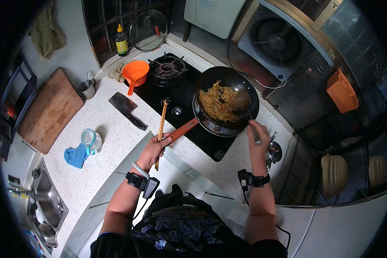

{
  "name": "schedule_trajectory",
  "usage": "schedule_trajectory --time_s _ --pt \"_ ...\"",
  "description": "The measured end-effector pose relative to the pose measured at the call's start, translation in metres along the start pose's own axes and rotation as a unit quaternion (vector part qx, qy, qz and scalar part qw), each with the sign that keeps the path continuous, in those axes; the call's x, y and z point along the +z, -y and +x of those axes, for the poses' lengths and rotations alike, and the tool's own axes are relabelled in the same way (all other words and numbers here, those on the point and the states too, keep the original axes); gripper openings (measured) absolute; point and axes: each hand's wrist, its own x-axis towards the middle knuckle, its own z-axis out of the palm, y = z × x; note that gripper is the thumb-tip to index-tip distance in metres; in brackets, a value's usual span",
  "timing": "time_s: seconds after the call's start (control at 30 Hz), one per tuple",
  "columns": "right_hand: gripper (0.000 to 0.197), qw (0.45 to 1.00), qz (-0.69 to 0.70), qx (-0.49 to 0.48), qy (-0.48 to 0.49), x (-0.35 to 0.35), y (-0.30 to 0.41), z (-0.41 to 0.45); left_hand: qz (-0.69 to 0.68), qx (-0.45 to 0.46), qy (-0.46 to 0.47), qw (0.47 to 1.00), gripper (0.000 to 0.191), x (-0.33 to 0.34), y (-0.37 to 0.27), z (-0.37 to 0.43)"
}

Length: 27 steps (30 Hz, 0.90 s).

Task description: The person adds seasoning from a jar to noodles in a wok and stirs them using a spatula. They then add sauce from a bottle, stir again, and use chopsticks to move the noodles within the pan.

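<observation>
My left hand (156, 146) grips the orange-brown handle (183, 130) of a black wok (225, 72), along with a pair of wooden chopsticks (163, 121). The wok is tilted over the right burner of a black gas hob (213, 145), with cooked noodles or shreds (220, 101) inside. At the wok's right rim, my right hand (258, 137) is closed around the handle of a metal utensil (257, 142); its head is blurred near the food.
A cleaver (125, 109), an orange ladle (136, 74) and a glass jar (92, 140) beside a blue cloth (76, 156) lie left. A sauce bottle (121, 42) and glass lid (148, 30) stand behind. A metal pot (273, 151) is at the right, a sink (50, 200) at lower left.
</observation>
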Motion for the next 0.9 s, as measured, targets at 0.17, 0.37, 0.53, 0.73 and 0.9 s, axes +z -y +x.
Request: schedule_trajectory --time_s 0.17,0.37,0.53,0.73,0.9 --pt "0.022 0.923 0.238 0.291 -0.087 0.01 -0.036 0.001 0.0 -0.007 0.001 1.0 0.027 0.004 -0.001 0.002" --pt "0.022 0.902 0.229 0.365 -0.037 0.006 -0.017 0.016 0.004 -0.01 -0.007 1.0 0.027 -0.001 0.0 -0.001" --pt "0.022 0.924 0.175 0.341 -0.007 0.0 -0.03 0.039 -0.002 -0.016 -0.004 1.0 0.027 0.002 -0.001 -0.001" --pt "0.016 0.976 -0.12 0.149 0.105 -0.014 -0.021 0.092 0.012 -0.018 -0.018 1.0 0.027 0.008 -0.006 -0.005" --pt "0.019 0.949 -0.236 0.122 0.168 -0.001 0.011 0.127 0.001 -0.018 -0.021 1.0 0.028 0.004 -0.003 -0.005"
